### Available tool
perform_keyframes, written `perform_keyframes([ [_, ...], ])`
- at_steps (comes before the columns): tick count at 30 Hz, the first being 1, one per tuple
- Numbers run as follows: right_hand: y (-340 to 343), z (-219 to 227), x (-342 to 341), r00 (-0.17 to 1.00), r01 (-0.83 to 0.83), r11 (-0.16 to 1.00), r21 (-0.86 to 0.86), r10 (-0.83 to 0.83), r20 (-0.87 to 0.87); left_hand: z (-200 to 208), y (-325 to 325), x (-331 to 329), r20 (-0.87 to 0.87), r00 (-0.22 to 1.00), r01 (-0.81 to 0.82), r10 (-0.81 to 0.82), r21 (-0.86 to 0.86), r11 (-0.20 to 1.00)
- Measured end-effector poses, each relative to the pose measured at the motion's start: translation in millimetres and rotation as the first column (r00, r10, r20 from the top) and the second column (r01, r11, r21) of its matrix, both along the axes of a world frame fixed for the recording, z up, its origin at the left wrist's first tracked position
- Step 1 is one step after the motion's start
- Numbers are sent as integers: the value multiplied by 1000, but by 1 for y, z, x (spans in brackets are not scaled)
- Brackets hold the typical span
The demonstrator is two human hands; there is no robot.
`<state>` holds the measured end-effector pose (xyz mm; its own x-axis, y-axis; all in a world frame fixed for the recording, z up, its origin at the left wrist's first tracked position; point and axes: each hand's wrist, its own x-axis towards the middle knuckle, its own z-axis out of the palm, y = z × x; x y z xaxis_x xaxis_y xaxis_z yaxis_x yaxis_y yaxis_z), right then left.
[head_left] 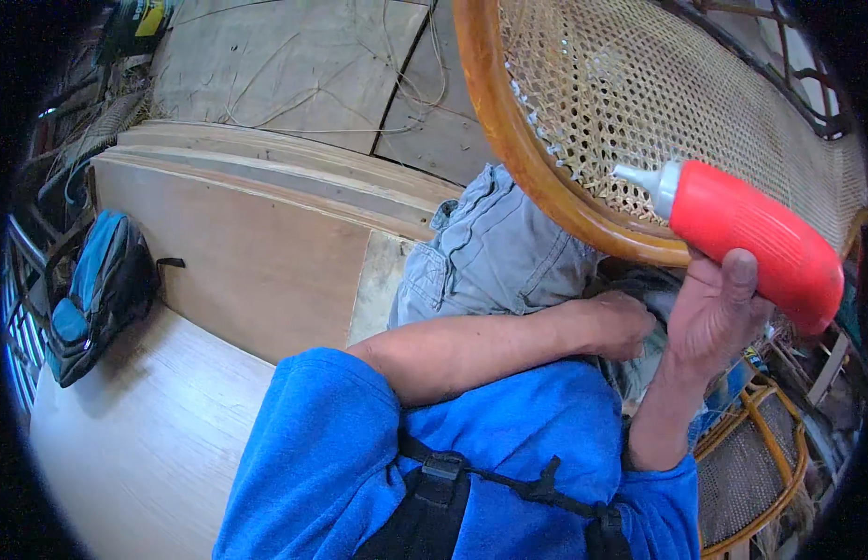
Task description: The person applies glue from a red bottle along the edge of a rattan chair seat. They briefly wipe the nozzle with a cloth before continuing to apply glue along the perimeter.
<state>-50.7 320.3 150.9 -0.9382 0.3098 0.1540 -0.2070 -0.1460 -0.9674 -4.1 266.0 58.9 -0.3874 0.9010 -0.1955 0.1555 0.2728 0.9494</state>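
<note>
My right hand (719,303) grips a red squeeze bottle (756,238) with a whitish cap and a narrow nozzle (637,176). The bottle is tilted, its nozzle pointing left over the woven cane panel (630,103) of a rattan piece. A curved orange-brown frame (546,191) rims this panel, and pale strands run along the inner edge. Below the frame, close to my lap, my left hand (623,324) is curled closed; its fingertips are turned away, so anything within them is hidden.
A wooden panel (257,252) with layered edges stands left of my legs. Thin cane strands (313,89) lie on the boards beyond. A blue and black backpack (98,294) rests at the far left. Another rattan piece (747,467) sits at the lower right.
</note>
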Motion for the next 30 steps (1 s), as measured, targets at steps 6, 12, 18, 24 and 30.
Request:
perform_keyframes([
  [6,-6,-9,8,999,-1,995,100,-5,54,-13,7,9,108,987,-132,123,77,988],
  [12,-8,-10,11,998,-13,970,243,-3,65,-5,2,4,32,998,-58,58,8,998],
  [18,-22,3,28,998,-31,758,651,-16,67,-13,8,9,110,982,-172,155,163,972],
  [24,3,-6,14,981,186,597,780,-161,-110,-2,-2,2,24,1000,-17,16,33,999],
  [30,15,2,25,997,80,872,483,-74,-32,-7,4,4,-52,999,13,-10,43,999],
])
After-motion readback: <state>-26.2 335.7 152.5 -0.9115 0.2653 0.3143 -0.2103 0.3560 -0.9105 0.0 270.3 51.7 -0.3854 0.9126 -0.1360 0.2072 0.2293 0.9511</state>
